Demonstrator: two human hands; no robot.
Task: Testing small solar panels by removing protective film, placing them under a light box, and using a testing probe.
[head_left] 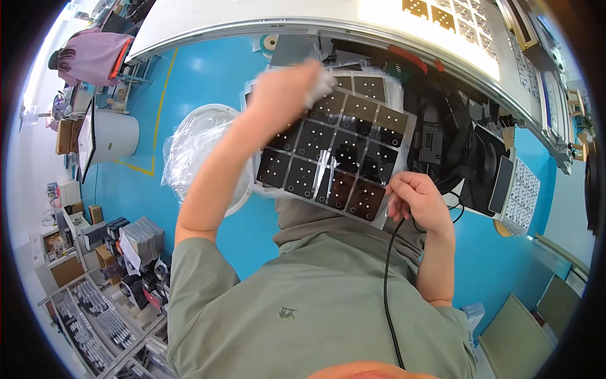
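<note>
A glossy sheet of dark square panels [325, 139], each with white dots and a small ring, lies tilted in front of my body. My right hand [413, 196] pinches its lower right corner between thumb and fingers. Over the sheet's upper left part is my left hand [287, 91], smeared by motion, with a crumpled white wipe [320, 88] at its fingers. Whether the wipe touches the surface I cannot tell. Beneath and behind the sheet, more sheets of the same sort [369, 87] show at the top edge.
A round white bin [208, 115] with a clear plastic liner stands left of my lap. Ahead runs a long white bench [252, 14] with a lit panel area at right. Black equipment [432, 139] and a cable [387, 284] are to the right. A person [95, 57] sits far left.
</note>
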